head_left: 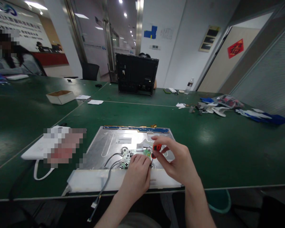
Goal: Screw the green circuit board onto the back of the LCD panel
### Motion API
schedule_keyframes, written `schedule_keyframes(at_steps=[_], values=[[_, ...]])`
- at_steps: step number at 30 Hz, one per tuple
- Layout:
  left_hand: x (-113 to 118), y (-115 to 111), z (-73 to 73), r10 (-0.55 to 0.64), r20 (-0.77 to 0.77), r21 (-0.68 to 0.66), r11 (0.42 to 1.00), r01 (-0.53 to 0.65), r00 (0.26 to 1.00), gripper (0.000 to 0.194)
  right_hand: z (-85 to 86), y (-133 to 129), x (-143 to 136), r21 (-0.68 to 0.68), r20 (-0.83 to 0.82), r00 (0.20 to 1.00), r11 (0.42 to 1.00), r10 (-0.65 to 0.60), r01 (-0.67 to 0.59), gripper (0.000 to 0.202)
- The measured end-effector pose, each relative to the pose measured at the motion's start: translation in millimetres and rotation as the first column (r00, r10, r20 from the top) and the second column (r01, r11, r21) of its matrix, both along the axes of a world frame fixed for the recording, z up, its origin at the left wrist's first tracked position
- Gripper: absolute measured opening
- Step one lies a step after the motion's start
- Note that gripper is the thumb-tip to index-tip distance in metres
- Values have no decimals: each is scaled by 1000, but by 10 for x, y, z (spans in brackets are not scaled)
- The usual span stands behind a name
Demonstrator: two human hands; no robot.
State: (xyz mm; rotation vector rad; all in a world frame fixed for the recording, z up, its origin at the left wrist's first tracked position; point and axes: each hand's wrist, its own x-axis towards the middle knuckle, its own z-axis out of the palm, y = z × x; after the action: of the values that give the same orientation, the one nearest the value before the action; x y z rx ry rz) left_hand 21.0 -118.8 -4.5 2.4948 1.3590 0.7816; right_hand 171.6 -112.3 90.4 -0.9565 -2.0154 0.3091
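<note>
A metal display panel (102, 142) lies flat on the green table, with a blue circuit strip along its far edge. On its near half sits a small circuit board (126, 155), from which dark cables run left and over the table's front edge. My left hand (139, 169) rests closed on the board's right part; whether its fingers hold anything is hidden. My right hand (174, 158) pinches the red and black handle of a screwdriver (156, 147) between thumb and fingers, above the board's right end. The screwdriver's tip is hidden beside my left hand.
A white device (38, 148) with a cable lies left of the panel. Farther back are an open box (61, 97), a black monitor (137, 74) and a bottle (189, 86). Bags and gloves (219, 110) lie at the right. A person sits at the far left.
</note>
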Motion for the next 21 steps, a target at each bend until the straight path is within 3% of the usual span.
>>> schedule_keyframes(at_steps=[4,8,15,21], values=[[3,-1,-8,-3,-1,-2,1000,3,1000,15,-41,16,-1,-33,-19,999,999,-30,29,14],[2,-11,-3,1,9,1,1000,-1,1000,15,-63,21,-12,-112,-48,998,993,-51,45,21],[-3,-2,-8,-7,19,6,1000,7,1000,17,-50,27,-16,-166,-75,997,986,-28,16,30],[0,1,-25,-1,15,18,1000,0,1000,15,-2,29,-11,-136,-84,995,988,54,-66,21]])
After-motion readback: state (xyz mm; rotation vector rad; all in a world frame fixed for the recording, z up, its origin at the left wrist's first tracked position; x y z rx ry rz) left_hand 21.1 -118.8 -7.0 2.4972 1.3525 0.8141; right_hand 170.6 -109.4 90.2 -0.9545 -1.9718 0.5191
